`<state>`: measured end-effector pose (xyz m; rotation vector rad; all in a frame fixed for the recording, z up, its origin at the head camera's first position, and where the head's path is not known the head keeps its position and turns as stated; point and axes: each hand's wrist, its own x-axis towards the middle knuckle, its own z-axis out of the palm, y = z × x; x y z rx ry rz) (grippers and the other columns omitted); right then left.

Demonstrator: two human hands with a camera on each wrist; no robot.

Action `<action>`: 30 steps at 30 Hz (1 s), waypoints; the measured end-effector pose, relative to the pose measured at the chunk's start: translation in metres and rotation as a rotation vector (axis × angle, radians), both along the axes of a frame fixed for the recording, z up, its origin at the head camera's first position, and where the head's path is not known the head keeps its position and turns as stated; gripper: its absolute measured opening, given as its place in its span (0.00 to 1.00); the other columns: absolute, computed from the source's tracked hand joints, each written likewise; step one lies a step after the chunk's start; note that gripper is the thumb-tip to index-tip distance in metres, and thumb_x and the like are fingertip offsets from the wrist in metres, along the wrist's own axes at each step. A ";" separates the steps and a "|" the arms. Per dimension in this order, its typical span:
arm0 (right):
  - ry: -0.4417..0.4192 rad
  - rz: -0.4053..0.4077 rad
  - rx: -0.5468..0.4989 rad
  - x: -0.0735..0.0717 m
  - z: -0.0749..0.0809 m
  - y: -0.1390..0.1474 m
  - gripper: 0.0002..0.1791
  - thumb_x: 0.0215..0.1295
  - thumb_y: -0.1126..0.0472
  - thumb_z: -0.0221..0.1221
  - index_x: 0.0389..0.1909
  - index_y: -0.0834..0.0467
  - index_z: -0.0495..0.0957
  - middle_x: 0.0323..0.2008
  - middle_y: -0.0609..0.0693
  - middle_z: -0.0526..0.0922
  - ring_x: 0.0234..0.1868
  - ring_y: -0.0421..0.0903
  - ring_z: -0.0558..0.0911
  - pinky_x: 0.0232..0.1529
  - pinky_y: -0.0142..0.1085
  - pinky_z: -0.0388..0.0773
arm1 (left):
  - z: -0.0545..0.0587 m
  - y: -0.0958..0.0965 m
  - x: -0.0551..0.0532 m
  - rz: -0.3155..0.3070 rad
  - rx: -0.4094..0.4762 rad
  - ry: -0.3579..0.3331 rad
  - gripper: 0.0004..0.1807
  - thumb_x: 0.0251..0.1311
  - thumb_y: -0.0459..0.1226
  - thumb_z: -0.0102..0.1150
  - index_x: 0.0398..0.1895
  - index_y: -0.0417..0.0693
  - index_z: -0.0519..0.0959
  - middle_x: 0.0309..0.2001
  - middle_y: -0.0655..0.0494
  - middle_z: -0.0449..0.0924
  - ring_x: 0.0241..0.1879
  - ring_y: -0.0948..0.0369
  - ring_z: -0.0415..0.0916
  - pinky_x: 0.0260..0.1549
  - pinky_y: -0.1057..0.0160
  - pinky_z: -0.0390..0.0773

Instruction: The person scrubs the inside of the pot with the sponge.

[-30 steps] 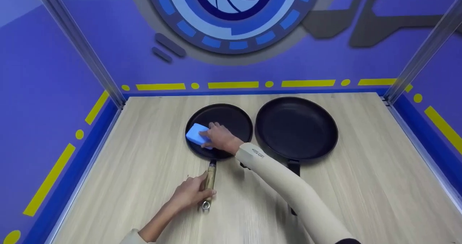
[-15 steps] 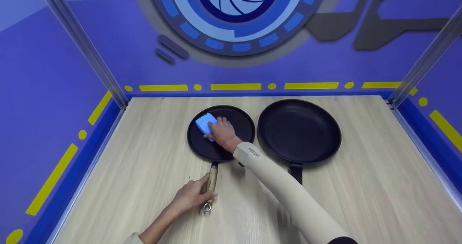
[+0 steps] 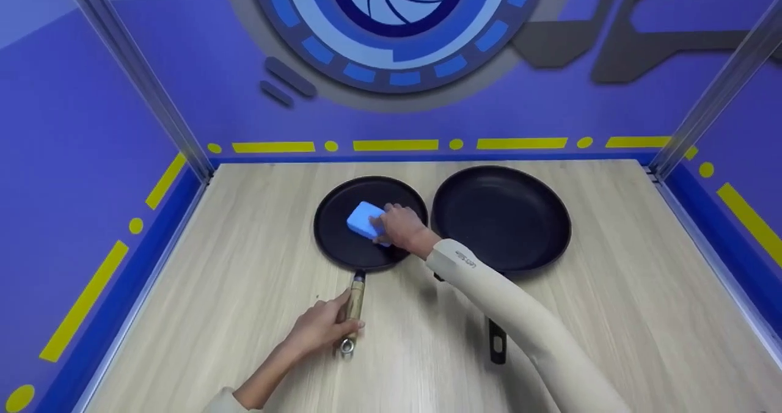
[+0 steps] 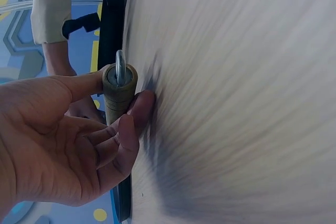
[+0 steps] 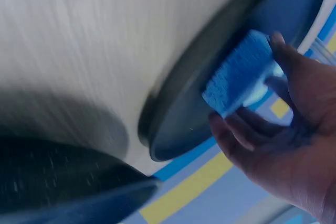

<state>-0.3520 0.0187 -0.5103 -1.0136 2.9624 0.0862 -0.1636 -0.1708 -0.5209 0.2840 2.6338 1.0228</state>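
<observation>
A flat black pan (image 3: 336,236) lies at the middle back of the table, its wooden handle (image 3: 356,300) pointing toward me. My left hand (image 3: 321,324) grips that handle near its metal hanging ring; in the left wrist view thumb and fingers (image 4: 123,150) wrap around the wooden end (image 4: 116,95). With my right hand (image 3: 403,225) I hold a blue sponge (image 3: 365,219) over the pan's centre. The right wrist view shows the sponge (image 5: 239,74) pinched between thumb and fingers, against or very close to the pan's cooking surface (image 5: 184,121).
A larger, deeper black frying pan (image 3: 501,217) stands just right of the flat pan, its black handle (image 3: 498,343) partly hidden under my right forearm. Blue printed walls (image 3: 391,120) close off the back and sides of the wooden table (image 3: 244,230).
My right hand has swept the sponge across the pan, from the left edge up to the upper left, then right to the centre. The left hand keeps its grip on the handle.
</observation>
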 end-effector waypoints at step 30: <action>-0.173 0.042 -0.144 -0.001 0.010 0.042 0.26 0.67 0.58 0.68 0.65 0.50 0.79 0.59 0.59 0.82 0.61 0.59 0.79 0.63 0.51 0.78 | 0.000 0.003 0.004 0.041 -0.018 0.032 0.40 0.64 0.45 0.67 0.75 0.37 0.65 0.19 0.61 0.68 0.17 0.64 0.59 0.18 0.65 0.58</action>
